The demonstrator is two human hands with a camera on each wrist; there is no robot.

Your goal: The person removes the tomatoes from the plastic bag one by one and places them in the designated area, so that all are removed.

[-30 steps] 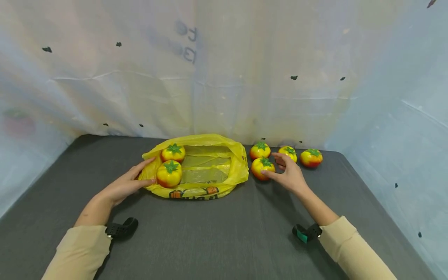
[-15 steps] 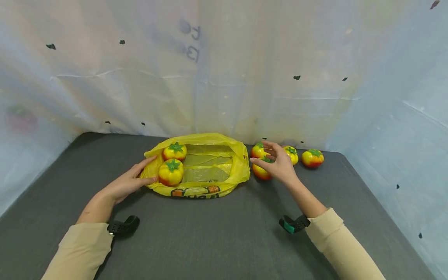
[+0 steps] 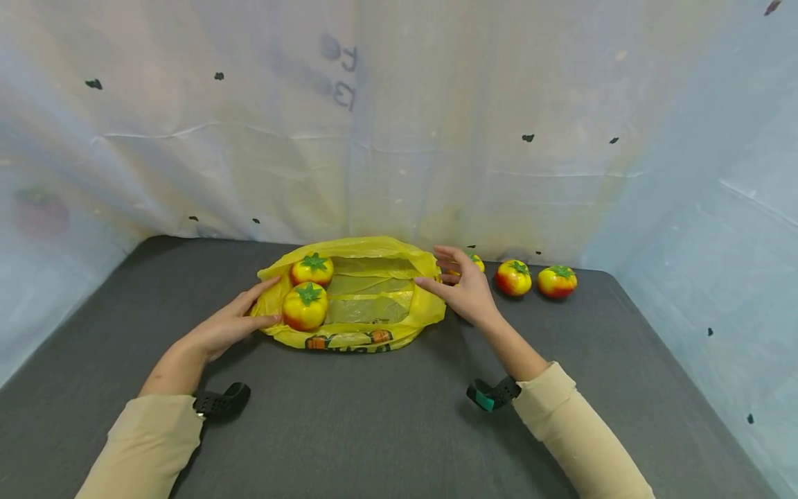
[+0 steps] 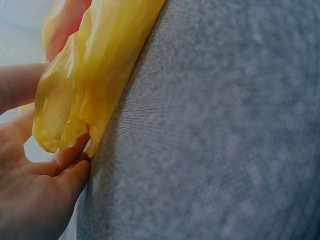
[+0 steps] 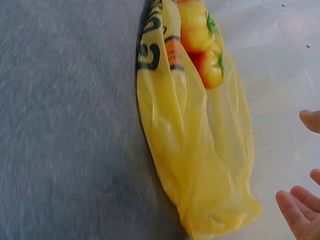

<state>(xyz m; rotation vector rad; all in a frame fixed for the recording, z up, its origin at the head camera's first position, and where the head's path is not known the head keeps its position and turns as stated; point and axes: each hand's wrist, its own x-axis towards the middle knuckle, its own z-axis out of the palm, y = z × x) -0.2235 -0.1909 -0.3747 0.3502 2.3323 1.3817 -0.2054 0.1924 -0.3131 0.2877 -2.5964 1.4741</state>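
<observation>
A yellow plastic bag (image 3: 426, 307) lies on the dark cloth with its mouth spread open. Inside its left end sit two yellow-red tomatoes with green star-shaped tops, a front one (image 3: 305, 307) and a back one (image 3: 312, 269). My left hand (image 3: 224, 327) holds the bag's left edge, thumb at the front rim and fingers behind; the left wrist view has its fingertips in the folds of the plastic (image 4: 62, 110). My right hand (image 3: 464, 291) is over the bag's right rim, thumb and fingers spread apart, nothing between them. It partly covers a tomato (image 3: 476, 263) behind it.
Farther right on the table (image 3: 361, 423) stand two more tomatoes, one nearer (image 3: 514, 278) and one at the end (image 3: 557, 281). A pale plastic sheet (image 3: 405, 173) hangs behind the table's back edge and along both sides.
My right hand has left the front tomato beside the bag and moved left to the bag's right rim, with nothing in it. That tomato is now hidden behind the hand. The left hand keeps its place.
</observation>
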